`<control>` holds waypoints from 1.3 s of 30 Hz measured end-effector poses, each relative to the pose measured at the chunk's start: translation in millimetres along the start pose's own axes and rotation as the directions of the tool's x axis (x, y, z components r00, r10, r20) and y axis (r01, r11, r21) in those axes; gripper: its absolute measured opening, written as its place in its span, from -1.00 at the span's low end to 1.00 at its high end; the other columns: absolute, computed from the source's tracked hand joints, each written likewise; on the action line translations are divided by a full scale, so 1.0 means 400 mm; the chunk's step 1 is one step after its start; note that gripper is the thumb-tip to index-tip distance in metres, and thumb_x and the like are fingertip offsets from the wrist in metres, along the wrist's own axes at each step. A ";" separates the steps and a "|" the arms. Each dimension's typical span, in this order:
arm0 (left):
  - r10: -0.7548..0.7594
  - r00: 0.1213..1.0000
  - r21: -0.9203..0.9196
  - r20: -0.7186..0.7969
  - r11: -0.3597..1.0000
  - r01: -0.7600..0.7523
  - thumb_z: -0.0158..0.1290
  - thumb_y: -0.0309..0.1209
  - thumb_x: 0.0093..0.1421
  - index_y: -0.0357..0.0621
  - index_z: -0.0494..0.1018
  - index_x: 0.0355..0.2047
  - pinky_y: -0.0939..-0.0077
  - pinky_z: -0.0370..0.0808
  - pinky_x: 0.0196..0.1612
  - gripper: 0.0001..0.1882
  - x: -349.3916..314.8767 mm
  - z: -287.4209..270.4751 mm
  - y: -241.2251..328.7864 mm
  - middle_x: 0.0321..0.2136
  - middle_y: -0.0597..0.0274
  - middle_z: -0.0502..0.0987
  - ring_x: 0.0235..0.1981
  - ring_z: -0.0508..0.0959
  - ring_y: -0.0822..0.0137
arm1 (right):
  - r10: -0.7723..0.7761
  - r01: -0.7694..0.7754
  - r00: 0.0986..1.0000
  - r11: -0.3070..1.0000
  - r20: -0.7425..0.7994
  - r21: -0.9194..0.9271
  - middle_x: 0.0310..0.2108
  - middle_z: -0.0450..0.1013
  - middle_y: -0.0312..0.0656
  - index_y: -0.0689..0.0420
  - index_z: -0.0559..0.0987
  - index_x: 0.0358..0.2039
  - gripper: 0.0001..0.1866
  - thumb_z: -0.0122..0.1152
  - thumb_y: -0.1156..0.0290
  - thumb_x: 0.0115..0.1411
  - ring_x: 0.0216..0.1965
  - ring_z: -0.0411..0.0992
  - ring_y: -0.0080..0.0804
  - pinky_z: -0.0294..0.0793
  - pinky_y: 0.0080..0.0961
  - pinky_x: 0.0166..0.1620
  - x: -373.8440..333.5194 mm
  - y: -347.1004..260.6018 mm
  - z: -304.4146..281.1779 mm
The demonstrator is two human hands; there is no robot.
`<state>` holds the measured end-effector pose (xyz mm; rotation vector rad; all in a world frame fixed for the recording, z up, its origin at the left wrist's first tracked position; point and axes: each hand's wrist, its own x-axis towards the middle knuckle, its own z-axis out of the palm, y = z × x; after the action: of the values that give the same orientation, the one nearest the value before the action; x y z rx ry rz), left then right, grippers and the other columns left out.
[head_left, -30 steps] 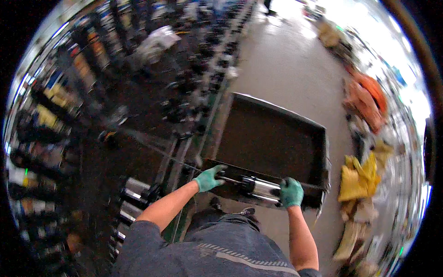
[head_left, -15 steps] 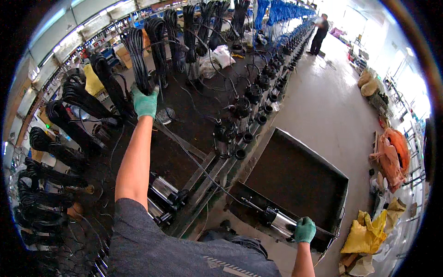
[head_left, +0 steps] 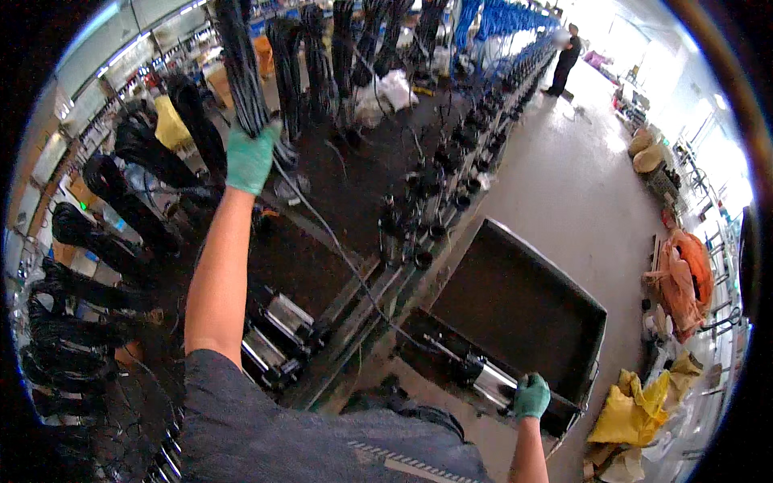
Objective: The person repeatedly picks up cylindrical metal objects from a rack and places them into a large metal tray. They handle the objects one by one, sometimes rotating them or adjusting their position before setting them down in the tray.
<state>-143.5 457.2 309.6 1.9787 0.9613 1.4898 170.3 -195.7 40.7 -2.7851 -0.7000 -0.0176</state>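
My left hand [head_left: 251,163], in a green glove, is closed round the lower part of a looped bundle of black cable [head_left: 238,68], which it holds up off the bench. A single black cable [head_left: 342,249] runs from this bundle down to the rod end of a steel-cased cylindrical pump [head_left: 493,381]. That pump lies at the near side of a dark metal tray. Also gloved in green, my right hand [head_left: 531,396] is closed round the pump's right end, and its palm side is hidden.
The dark metal tray [head_left: 600,338] stands beside the bench rail. More steel pumps [head_left: 270,342] lie by my left forearm. Several hanging cable bundles [head_left: 149,153] line the left. A row of upright pumps [head_left: 443,165] runs back toward a standing person [head_left: 566,60]. Yellow sacks [head_left: 632,410] lie at right.
My left hand has lifted the cable bundle, and its top now passes the upper picture edge. The connecting cable has risen with it. My right hand stays on the pump.
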 end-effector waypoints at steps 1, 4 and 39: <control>-0.117 0.992 -0.266 0.038 0.956 0.123 0.30 -0.40 0.19 -0.35 0.44 0.03 0.36 0.56 -0.15 -0.53 -0.026 -0.003 0.024 -0.22 0.04 0.64 -0.26 0.66 0.23 | -0.002 0.002 1.000 1.000 0.008 -0.008 -0.34 0.58 0.02 0.12 0.63 -0.38 -0.77 0.22 0.22 0.21 -0.22 0.52 0.10 0.50 -0.02 -0.14 -0.001 0.000 -0.007; -0.346 0.921 -0.688 0.180 0.625 0.369 0.32 -0.46 0.16 -0.23 0.51 -0.06 0.45 0.55 -0.22 -0.64 -0.143 0.002 0.133 -0.25 0.15 0.64 -0.31 0.64 0.36 | 0.032 -0.032 0.999 0.999 0.012 0.029 -0.34 0.59 0.02 0.10 0.65 -0.35 -0.75 0.19 0.19 0.25 -0.23 0.54 0.10 0.51 -0.04 -0.15 -0.007 -0.009 -0.012; -0.303 0.276 0.226 0.912 0.933 0.280 0.09 0.05 0.38 -0.21 0.55 -0.03 0.12 0.52 -0.03 -0.48 -0.949 0.379 0.001 -0.18 -0.21 0.63 -0.08 0.64 -0.11 | 0.053 -0.052 0.998 0.999 0.036 -0.005 -0.32 0.60 0.03 0.08 0.67 -0.31 -0.74 0.19 0.17 0.27 -0.20 0.54 0.12 0.52 -0.03 -0.14 0.009 -0.032 -0.019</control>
<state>-59.6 170.4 30.9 2.0146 0.6828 -0.0659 167.8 -185.1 51.5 -2.8134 -0.6360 0.0418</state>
